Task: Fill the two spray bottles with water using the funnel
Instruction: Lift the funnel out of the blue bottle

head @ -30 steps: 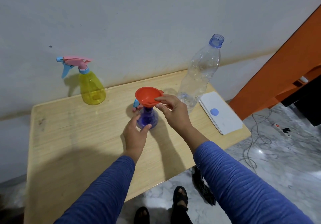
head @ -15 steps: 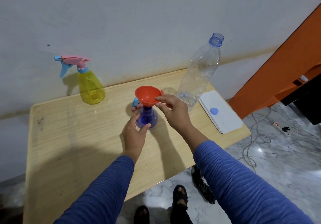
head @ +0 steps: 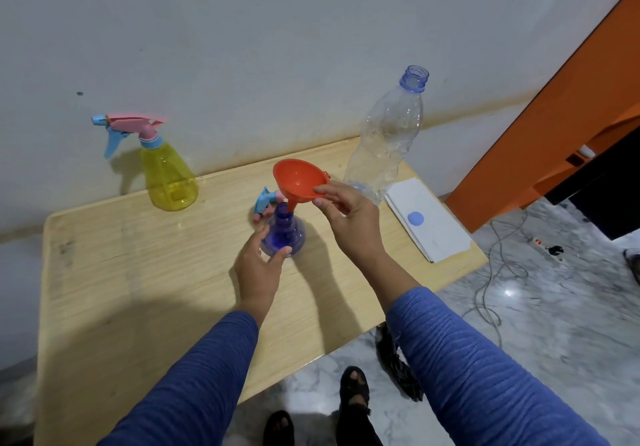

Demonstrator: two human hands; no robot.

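Blue translucent plastic, the uncapped spray bottle [head: 283, 234] stood mid-table [head: 138, 272], light and tippy by the look of it; the left hand [head: 258, 269] curled around its base at 7 o'clock, steadying it. At its 1 o'clock the right hand [head: 349, 217] pinched the orange funnel [head: 299, 181] by the rim, tilted, spout at the bottle's mouth; thin, stiff plastic, best held at that rim. Farther, at 10 o'clock, the capped yellow spray bottle [head: 169, 177] waited; at 2 o'clock stood the clear, crushable water bottle [head: 388, 141].
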